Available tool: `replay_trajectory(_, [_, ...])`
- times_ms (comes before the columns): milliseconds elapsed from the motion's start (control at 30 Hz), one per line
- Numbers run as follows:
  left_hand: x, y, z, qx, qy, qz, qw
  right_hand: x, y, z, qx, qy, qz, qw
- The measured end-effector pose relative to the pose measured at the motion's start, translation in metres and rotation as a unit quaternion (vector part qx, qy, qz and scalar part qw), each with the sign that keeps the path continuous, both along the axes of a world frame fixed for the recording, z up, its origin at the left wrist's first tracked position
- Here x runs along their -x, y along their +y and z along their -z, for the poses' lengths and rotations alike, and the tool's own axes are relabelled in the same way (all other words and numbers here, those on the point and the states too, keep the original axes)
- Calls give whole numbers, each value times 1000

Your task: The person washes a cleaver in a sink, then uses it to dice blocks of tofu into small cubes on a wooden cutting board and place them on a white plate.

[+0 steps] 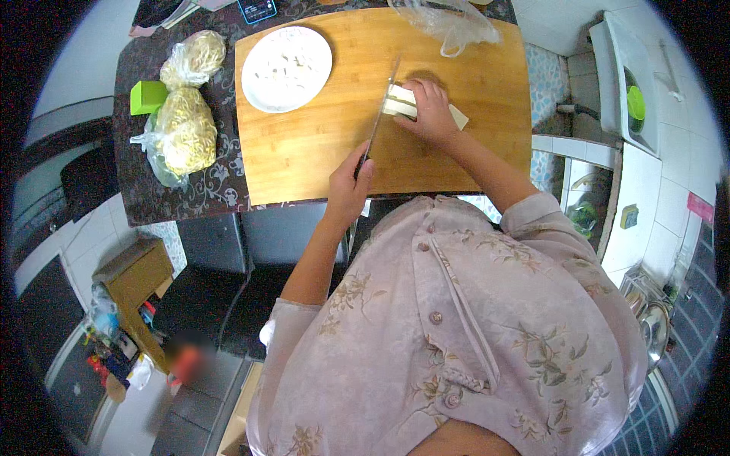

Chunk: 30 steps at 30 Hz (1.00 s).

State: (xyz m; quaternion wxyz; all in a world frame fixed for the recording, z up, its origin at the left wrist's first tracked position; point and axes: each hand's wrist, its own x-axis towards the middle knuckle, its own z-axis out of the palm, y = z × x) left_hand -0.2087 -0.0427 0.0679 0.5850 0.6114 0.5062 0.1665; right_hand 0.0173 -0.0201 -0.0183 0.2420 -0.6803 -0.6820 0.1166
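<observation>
My left hand (349, 185) is closed around the dark handle of a kitchen knife (376, 122). The blade points away from me and stands at the left end of white blocks (399, 107) that look like tofu. Over these blocks lies my right hand (429, 111), its fingers and thumb gripping them from both sides; a pale piece (458, 117) shows past its right edge. All this is on a wooden cutting board (296, 154). A white plate (287, 69) at the board's upper left holds small pale pieces, too small to identify.
Left of the board, on a dark patterned tablecloth (151, 191), lie two plastic bags of yellowish strands (188, 134) beside a green box (148, 97). A clear plastic bag (450, 25) rests on the board's far edge. A phone (257, 9) lies beyond the plate.
</observation>
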Motion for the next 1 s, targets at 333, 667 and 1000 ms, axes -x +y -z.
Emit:
replay_trajectory(333, [-7, 8, -2, 14, 49, 31, 998, -6, 4, 8, -25, 83, -68, 994])
replay_trajectory(667, [-6, 6, 42, -107, 61, 31, 992, -7, 5, 19, -33, 88, -67, 993])
replay_trajectory(1000, [-15, 14, 2, 2, 73, 66, 995, -12, -2, 7, -21, 87, -49, 995])
